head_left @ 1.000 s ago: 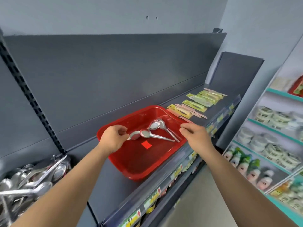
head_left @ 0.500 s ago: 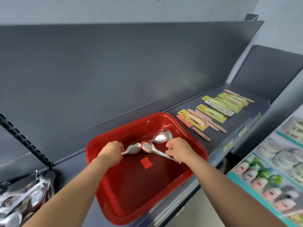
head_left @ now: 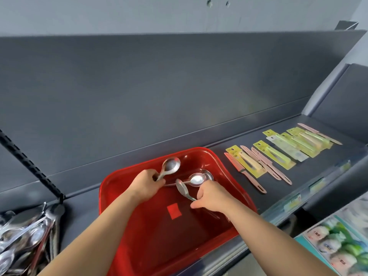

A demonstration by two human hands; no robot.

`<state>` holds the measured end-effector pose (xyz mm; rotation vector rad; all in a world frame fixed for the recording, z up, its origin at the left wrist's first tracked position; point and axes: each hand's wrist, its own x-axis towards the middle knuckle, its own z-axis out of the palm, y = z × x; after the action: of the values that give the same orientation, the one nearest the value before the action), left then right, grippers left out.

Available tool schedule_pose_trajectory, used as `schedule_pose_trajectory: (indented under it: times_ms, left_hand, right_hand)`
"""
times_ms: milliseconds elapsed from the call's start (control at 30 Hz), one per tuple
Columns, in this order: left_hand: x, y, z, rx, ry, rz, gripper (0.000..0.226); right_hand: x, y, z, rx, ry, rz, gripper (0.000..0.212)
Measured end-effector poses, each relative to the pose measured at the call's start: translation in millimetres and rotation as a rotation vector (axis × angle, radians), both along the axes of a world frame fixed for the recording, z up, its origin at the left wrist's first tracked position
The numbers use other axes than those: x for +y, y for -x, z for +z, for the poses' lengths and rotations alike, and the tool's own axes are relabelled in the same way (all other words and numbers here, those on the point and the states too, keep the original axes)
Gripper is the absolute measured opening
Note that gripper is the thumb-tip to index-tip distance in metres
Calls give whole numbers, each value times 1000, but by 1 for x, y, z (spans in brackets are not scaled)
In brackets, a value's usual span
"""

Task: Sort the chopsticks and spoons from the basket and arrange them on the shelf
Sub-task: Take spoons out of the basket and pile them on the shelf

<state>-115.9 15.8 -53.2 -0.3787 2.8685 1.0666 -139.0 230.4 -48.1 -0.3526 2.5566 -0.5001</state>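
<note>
Many spoons lie heaped in a pile point(head_left: 23, 238) on the shelf point(head_left: 83, 208), well to the left of the left grip and nearer than it. Inside the red basket point(head_left: 159, 255), the left hand point(head_left: 146, 185) is curled round the handle of one spoon point(head_left: 170, 165), whose bowl is raised up and away from the grip, clear of the basket floor. The right hand point(head_left: 213, 198) pinches the handle of a second spoon point(head_left: 181, 188) between thumb and fingers. Its bowl is tilted on edge just beyond the fingertips. Just past that grip, two loose spoons point(head_left: 197, 179) lie overlapped near the far wall. Whether they touch the pinched one cannot be told. Well to the right of the right grip and beyond it, the carded chopstick packs point(head_left: 274, 157) are laid in rows.

The step in hand is judged to be the lifting out of the last spoons. The pinched spoon is best raised straight up before it is swung across, so that the loose pair is not dragged. A fuller hold along the handle is advised, since polished metal pinched lightly is likely to swivel. Both spoons are then to be carried left to the pile and set down with bowls aligned.
</note>
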Motion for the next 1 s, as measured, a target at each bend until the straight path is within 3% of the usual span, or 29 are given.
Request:
schedule_pose_trajectory:
  times_ms: [133,200,300,433,600,767,867,1000]
  left_hand:
    - [-1,0,-2,34,6,29,18]
    - [2,2,-3,74,13,34,14]
    - [13,8,-5,89,57,-1,16]
    - [28,15,-18,13,200,-64,24]
    - [33,16,-24,-110,219,-85,20]
    - [20,4,-13,-184,93,-75,18]
    - [8,-10,-6,-163,-14,-52,29]
    - [0,-29,5,-96,-250,22,25]
  right_hand:
    - [3,8,-5,-57,41,-31,17]
    - [10,13,-3,-78,77,-64,33]
    - [25,19,8,-41,129,-79,38]
    - [39,23,19,31,251,-168,19]
    - [35,23,20,67,109,-159,12]
    - [20,15,6,40,-30,-177,27]
    - [12,12,-4,31,-113,-216,24]
    - [9,10,-9,64,-126,-276,20]
